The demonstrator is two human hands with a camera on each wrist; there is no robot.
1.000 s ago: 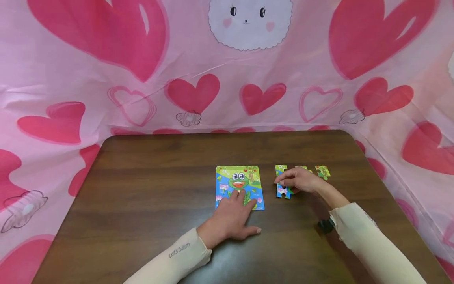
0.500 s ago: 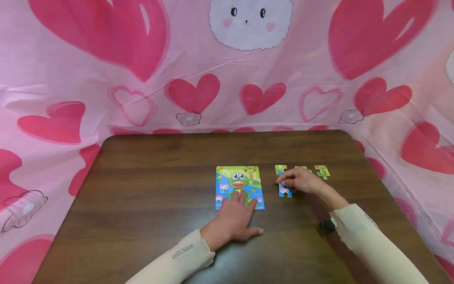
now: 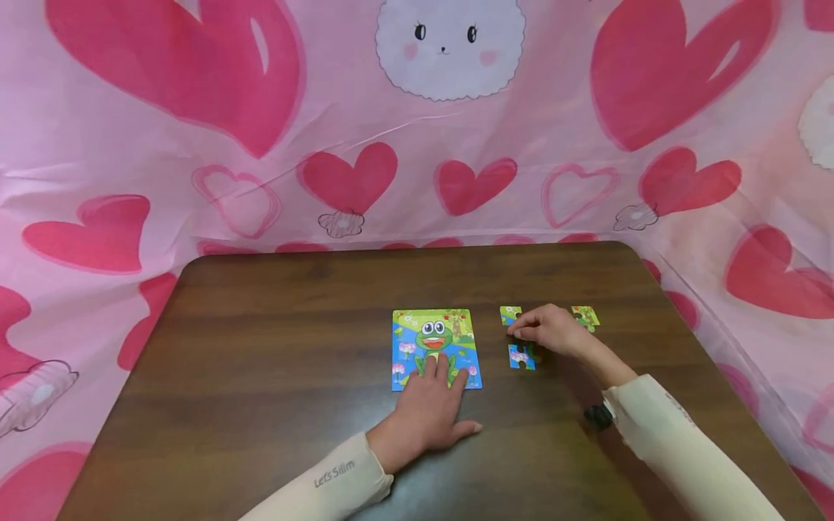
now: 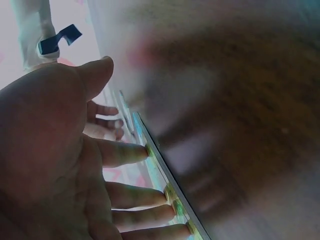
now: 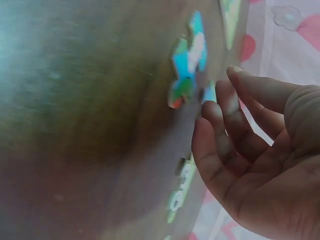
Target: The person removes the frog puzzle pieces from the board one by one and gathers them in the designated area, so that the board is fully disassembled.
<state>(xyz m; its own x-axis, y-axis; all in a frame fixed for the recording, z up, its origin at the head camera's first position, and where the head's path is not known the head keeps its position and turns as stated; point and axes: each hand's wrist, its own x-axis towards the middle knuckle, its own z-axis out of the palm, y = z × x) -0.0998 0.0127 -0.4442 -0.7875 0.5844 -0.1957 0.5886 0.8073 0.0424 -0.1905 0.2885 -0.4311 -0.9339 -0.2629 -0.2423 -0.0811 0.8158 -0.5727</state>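
Observation:
A square frog picture board (image 3: 434, 334) lies on the table. My left hand (image 3: 426, 409) rests its fingertips on the board's lower part, fingers spread and thumb out. My right hand (image 3: 554, 329) hovers over jigsaw pieces, fingers bent; nothing shows in its grasp. Just below its fingertips lies a blue lotus piece (image 3: 519, 357), also seen in the right wrist view (image 5: 190, 59), with a green-and-red piece (image 5: 181, 92) against it. An upper-left piece (image 3: 510, 314) sits close to the fingertips. The frog-eye piece (image 5: 181, 186) is hidden behind the hand in the head view.
A tree piece (image 3: 585, 316) lies beyond the right hand. The brown wooden table (image 3: 260, 376) reaches back to a pink heart-patterned cloth (image 3: 417, 123). A dark watch-like band (image 3: 598, 415) sits by the right sleeve.
The lotus piece has shifted slightly right, and my right hand has come up off it toward the upper-left piece. The left hand stays on the board. The head view has turned slightly.

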